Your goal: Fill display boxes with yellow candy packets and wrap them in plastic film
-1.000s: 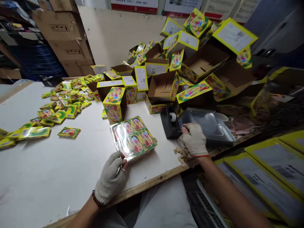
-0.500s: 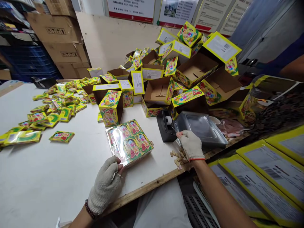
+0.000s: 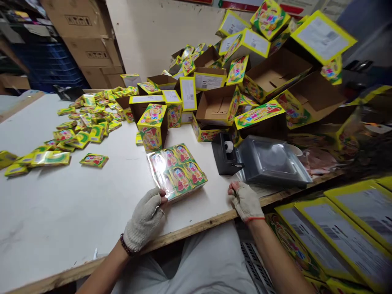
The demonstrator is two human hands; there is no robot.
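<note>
At the table's near edge, we enter first a left hand (image 3: pixel 144 220) in a coarse off-white knit glove, fingertips bare, curled narrowly over the rim of a flat rectangular block of yellow printed packets in glossy clear film (image 3: pixel 176 171); the block lies on the tabletop, gripped by that hand alone. Next, a right hand (image 3: pixel 245 201), gloved alike, bunched narrowly just beside a smoky-grey moulded plastic tray (image 3: pixel 272 161); whether it pinches anything we cannot tell. A dark beaded bracelet (image 3: pixel 125 245) circles the left wrist.

Within reach stands a black boxy tape dispenser (image 3: pixel 225 154) with a pale roll. Beneath all lies a smooth white table (image 3: pixel 61 204) edged by a rough wooden strip (image 3: pixel 190 232).

Farther out we list a glossy yellow upright carton (image 3: pixel 151 126), loose yellow packets (image 3: pixel 88 122), and a heaped pile of open brown-lined cardboard boxes (image 3: pixel 214 107).

Risks, in our judgement: slick film could let the block skid from a one-handed grip, and its overhang could catch on the rough glove. A knock could also bring the top-heavy pile sliding onto the dispenser and tray.
</note>
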